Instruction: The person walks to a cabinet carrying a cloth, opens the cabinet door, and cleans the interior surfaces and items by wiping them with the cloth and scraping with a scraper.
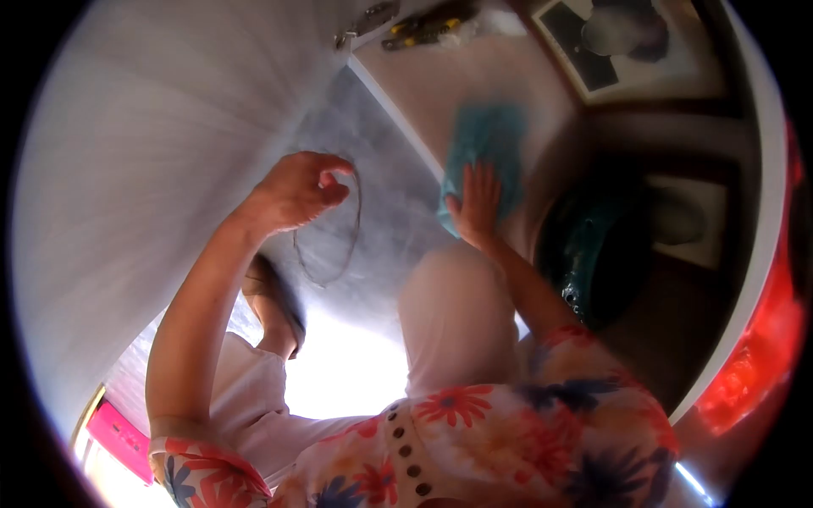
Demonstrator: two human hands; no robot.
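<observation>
My left hand (298,193) is raised in front of the pale wall, its fingers curled. A thin cord loop (359,222) hangs from its fingertips and curves down over the grey floor. On the right, my right hand (476,203) lies flat on a teal cloth (489,140), fingers stretched out. The cloth rests on a pale shelf surface (415,89) and hangs slightly over its edge; its far end is blurred.
Tools with yellow and black handles (423,32) lie at the shelf's far end. A dark teal rounded vessel (584,245) stands in the shadowed space on the right. Framed pictures (694,63) are beyond it. Red plastic (754,364) shows at far right. My knee (453,313) is near the shelf.
</observation>
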